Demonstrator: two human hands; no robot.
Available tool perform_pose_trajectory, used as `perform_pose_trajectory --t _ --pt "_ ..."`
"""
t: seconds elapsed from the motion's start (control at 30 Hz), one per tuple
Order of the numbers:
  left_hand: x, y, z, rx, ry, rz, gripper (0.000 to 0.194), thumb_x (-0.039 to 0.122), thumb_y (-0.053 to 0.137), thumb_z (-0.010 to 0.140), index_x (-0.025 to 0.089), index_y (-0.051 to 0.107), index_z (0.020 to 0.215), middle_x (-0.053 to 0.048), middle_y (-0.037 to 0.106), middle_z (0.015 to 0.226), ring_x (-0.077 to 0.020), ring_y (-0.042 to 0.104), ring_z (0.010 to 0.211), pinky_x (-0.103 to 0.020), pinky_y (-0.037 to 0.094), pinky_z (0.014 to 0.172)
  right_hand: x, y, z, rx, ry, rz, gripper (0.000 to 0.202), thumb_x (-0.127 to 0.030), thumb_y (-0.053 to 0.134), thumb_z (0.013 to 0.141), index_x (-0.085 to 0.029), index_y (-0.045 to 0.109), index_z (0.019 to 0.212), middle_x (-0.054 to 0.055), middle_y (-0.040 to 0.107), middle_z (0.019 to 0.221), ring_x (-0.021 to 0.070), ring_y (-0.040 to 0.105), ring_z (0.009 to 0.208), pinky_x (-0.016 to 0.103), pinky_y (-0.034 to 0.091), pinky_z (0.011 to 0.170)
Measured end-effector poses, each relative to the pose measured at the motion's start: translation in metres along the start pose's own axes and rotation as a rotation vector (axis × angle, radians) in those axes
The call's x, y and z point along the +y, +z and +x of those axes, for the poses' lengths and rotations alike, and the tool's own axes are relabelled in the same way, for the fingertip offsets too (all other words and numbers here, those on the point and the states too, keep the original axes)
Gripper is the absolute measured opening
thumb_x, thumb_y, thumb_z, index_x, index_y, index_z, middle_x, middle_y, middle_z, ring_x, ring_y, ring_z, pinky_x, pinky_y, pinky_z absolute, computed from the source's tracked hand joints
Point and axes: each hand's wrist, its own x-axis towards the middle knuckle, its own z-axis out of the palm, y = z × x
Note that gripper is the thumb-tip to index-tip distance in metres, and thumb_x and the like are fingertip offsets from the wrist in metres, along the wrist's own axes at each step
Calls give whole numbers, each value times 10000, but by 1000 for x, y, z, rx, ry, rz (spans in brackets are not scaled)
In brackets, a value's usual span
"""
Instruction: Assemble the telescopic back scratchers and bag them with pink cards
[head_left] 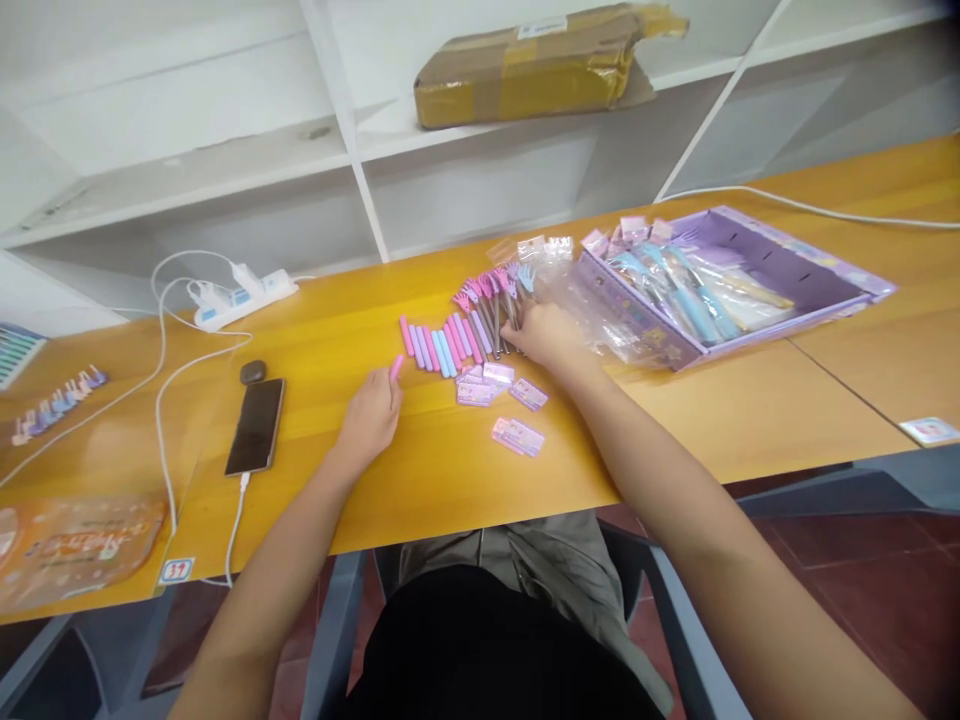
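My left hand (370, 418) is closed round a small pink tube-shaped handle sleeve (396, 367), whose end sticks up past the fingers. Just right of it, a row of pink, purple and blue sleeves (442, 345) lies side by side on the table. Beyond them are several metal-rod back scratchers (491, 300) with little hand-shaped heads in pink, purple and blue. My right hand (547, 335) reaches in at their right end, its fingers curled on a rod of one; the fingertips are partly hidden. Small purple printed cards (519, 437) lie in loose piles nearer me.
A purple open box (787, 325) holding bagged items stands at right, beside clear plastic bags (551, 265). To the left are a charging phone (256, 427), a dark small case (253, 372), a power strip (247, 300) with cables, and an orange package (82, 545). White shelving rises behind, carrying a taped carton (525, 75).
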Motion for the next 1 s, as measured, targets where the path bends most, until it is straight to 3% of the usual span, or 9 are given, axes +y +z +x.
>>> perform_pose_trajectory --t 0.17,0.3,0.37,0.43,0.57,0.77,1.0 --pt "16 4 -6 20 96 -85 302 403 374 1158 224 602 1073 -105 645 1071 -273 618 948 -433 506 889 10 -2 5 57 31 148 184 -314 655 952 -147 731 949 211 794 951 313 742 875 378 529 814" --pt "21 5 -10 4 139 -137 304 393 376 1163 208 616 1185 -108 665 1092 -273 628 994 -423 498 919 16 -5 4 251 -19 605 166 -350 676 922 -228 607 833 49 695 743 202 617 699 314 473 686" --pt "21 4 -11 6 166 -174 341 425 380 1169 208 624 1267 -115 684 1140 -277 642 1055 -422 501 968 11 -6 -3 165 -103 921 265 -460 706 922 -250 567 838 -23 583 635 158 513 584 283 409 576" --pt "22 3 -12 9 203 -199 386 465 388 1170 218 631 1342 -116 695 1190 -277 648 1114 -416 499 1017 0 -6 -14 -32 -209 1187 374 -571 769 889 -258 566 863 -63 525 585 130 437 508 265 347 504" --pt "25 2 -12 -21 263 -221 443 491 374 1175 234 662 1393 -115 707 1231 -276 653 1163 -400 492 1064 -27 2 -38 -306 -328 1387 505 -664 856 843 -240 583 826 -69 547 568 93 420 461 245 307 469" --pt "26 2 -13 -46 275 -242 468 489 364 1175 219 679 1392 -120 705 1213 -276 656 1138 -382 493 1042 -45 12 -50 -321 -291 1550 521 -712 825 862 -236 620 810 -51 598 565 89 404 429 249 238 431" --pt "29 1 -12 -60 260 -248 491 508 382 1162 221 705 1394 -116 701 1146 -286 657 1102 -396 502 1043 -41 13 -52 -354 -318 1434 540 -726 720 942 -195 778 863 -5 643 600 98 399 461 274 255 462"
